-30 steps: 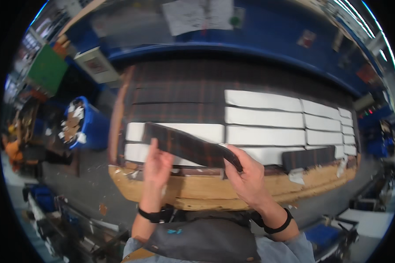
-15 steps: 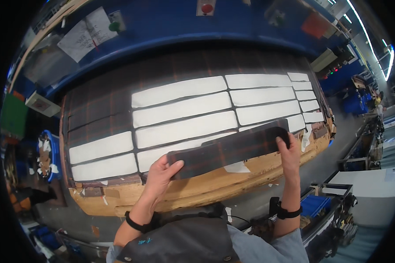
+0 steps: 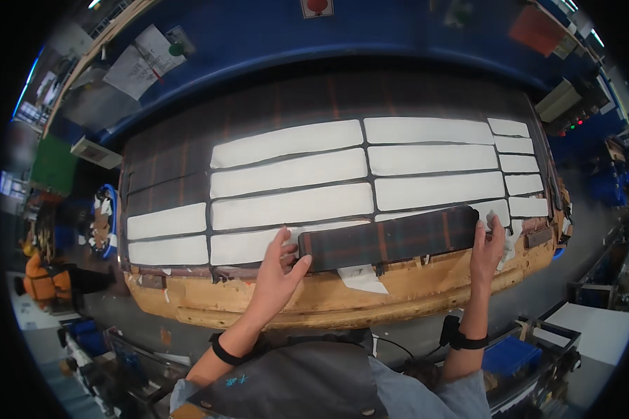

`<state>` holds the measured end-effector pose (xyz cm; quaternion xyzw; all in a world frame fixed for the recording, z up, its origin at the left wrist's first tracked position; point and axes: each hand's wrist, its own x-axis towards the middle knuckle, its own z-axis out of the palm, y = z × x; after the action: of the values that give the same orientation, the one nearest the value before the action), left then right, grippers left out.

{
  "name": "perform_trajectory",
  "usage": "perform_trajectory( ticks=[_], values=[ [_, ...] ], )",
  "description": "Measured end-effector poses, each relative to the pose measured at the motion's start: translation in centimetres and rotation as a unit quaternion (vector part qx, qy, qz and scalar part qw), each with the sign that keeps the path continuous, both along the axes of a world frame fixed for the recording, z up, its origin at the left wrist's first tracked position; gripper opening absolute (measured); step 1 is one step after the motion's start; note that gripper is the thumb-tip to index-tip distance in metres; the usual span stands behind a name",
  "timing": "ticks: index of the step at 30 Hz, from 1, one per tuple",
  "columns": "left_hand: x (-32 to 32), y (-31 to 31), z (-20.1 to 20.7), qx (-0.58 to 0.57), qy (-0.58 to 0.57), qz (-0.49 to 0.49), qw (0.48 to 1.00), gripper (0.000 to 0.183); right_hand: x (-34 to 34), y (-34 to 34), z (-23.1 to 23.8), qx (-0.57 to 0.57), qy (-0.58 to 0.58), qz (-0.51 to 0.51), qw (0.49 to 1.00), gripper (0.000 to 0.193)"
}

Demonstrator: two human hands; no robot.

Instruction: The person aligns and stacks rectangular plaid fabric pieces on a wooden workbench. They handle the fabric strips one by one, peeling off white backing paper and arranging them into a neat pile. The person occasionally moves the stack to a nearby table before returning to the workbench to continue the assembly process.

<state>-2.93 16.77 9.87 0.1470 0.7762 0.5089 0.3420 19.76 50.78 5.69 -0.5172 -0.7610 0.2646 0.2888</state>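
Note:
A long dark plaid strip [image 3: 390,241] lies along the front edge of the worktable, partly over the front row of white rectangular pieces [image 3: 292,206]. By its left end is my left hand [image 3: 278,276], fingers spread and the thumb close to the strip's end. My right hand [image 3: 487,251] stands at the other end with its fingers apart, next to or just touching the edge. Neither hand grips the strip. The white pieces form rows with narrow dark gaps on dark plaid fabric [image 3: 164,157].
A blue panel [image 3: 258,42] runs along the back of the table. The table's wooden front edge [image 3: 210,307] carries paper scraps [image 3: 363,281]. A blue-rimmed bin [image 3: 112,216] stands at the left, with a person in orange [image 3: 45,279] beyond. A cart with a blue tray [image 3: 511,353] is near right.
The plaid strip has gone from being held raised and tilted in both hands to lying along the front edge. Both hands have let go. The view has turned slightly.

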Motion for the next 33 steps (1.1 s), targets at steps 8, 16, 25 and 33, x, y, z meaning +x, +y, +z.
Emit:
perform_trajectory(
  ticks=[8, 16, 25, 33],
  values=[
    [1.3, 1.0, 3.1, 0.08, -0.173, -0.038, 0.981, 0.088, -0.6, -1.2, -1.7, 0.043, -0.092, 0.053, 0.993, 0.044],
    [-5.4, -5.2, 1.9, 0.238, -0.177, 0.169, 0.94, 0.07, -0.3, -1.6, 1.7, 0.066, 0.009, 0.071, 0.995, 0.041],
    [-18.2, -15.7, -2.0, 0.457, -0.269, 0.416, 0.739, 0.017, -14.9, -16.6, 8.2, 0.068, 0.084, 0.297, 0.949, 0.03],
    [-21.1, -17.3, -3.4, 0.448, -0.4, 0.371, 0.708, 0.013, -30.4, -30.0, 7.1, 0.126, 0.079, 0.489, 0.86, 0.029]
  ],
)
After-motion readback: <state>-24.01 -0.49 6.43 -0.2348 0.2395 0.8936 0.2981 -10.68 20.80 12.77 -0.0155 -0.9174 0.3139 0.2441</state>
